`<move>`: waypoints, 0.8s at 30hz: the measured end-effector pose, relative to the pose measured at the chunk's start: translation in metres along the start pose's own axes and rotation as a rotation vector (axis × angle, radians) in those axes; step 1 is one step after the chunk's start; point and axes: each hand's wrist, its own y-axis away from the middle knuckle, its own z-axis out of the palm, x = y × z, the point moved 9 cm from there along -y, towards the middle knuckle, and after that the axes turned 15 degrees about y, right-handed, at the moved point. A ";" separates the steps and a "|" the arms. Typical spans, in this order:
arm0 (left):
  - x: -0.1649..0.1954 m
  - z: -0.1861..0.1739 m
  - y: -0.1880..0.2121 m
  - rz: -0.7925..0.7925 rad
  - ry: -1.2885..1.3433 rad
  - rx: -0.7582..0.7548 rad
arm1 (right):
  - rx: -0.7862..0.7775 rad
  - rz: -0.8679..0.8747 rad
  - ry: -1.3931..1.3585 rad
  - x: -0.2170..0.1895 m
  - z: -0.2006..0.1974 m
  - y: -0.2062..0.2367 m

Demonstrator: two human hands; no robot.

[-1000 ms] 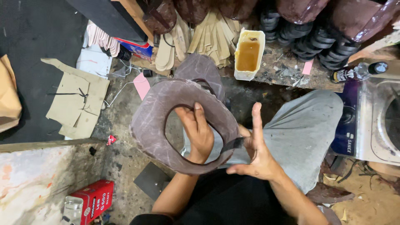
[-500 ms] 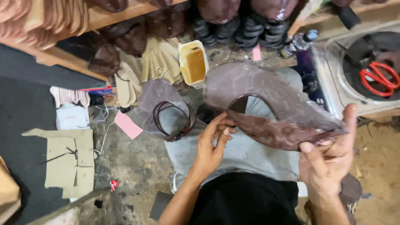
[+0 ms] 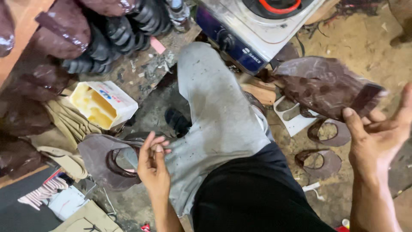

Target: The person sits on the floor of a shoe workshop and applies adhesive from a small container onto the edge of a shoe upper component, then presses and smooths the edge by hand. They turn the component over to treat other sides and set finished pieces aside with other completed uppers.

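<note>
While our right hand (image 3: pixel 377 137) pinches a brown cutout (image 3: pixel 326 86) out over the floor pile (image 3: pixel 322 148), our left hand (image 3: pixel 153 165), empty, fingers loosely together, hovers beside the next piece (image 3: pixel 96 161).

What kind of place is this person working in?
Probably a small shoemaking workshop: cut brown leather uppers, one in the right hand and one by the left hand, stacked black soles, and an open glue carton.
</note>
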 end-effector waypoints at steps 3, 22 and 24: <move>-0.001 0.001 -0.005 0.019 -0.050 0.009 | -0.080 0.043 0.017 0.020 0.030 -0.003; -0.005 0.019 -0.001 -0.011 -0.189 0.015 | 0.007 0.311 -0.139 0.181 0.058 0.037; -0.005 0.022 -0.001 -0.005 -0.203 0.004 | 0.045 0.351 -0.110 0.188 0.058 0.042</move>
